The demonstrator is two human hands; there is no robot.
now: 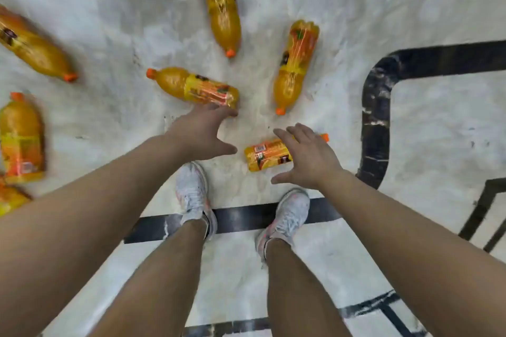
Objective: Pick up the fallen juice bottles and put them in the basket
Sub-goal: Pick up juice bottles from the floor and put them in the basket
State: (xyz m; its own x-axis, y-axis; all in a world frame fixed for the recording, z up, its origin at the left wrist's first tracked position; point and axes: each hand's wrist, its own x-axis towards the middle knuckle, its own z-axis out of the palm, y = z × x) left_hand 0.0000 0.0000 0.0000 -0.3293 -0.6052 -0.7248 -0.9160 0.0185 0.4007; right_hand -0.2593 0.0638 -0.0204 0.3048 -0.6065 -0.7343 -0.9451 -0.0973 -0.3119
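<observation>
A: Bent over a marble floor (438,123), both hands down among fallen bottles. Left hand (201,135) spread wide, fingertips at the base of the middle bottle (191,87); touching or just short, hard to say. Right hand (306,156) spread too, hovering over the near bottle (262,155), thumb dropped to its near side. Nothing pinched or lifted yet.

B: Other bottles?

A: Right bottle (297,63) beyond the right hand, cap pointing near. Far bottle (220,3) above the middle one, cap near too. Several more along the left edge, including a left bottle (22,137) with its cap pointing far. All lying flat. No basket in view.

B: Risks from here?

A: Rolling, mostly. Round bodies on smooth stone; a nudge from those left fingertips at the base could swing or roll the middle bottle away rather than seat it in the palm. Same for the near bottle if the right thumb pushes before the fingers close round it.

B: Two at once?

A: Likely the plan, judging by both hands reaching. Full bottles look heavy for a one-handed grab across the label; a slick wrapper could slip. Shoes (191,189) close to the near bottle as well, so a stray step could kick it. Basket unseen, so turning while loaded could mean stepping on the bottles at left.
</observation>
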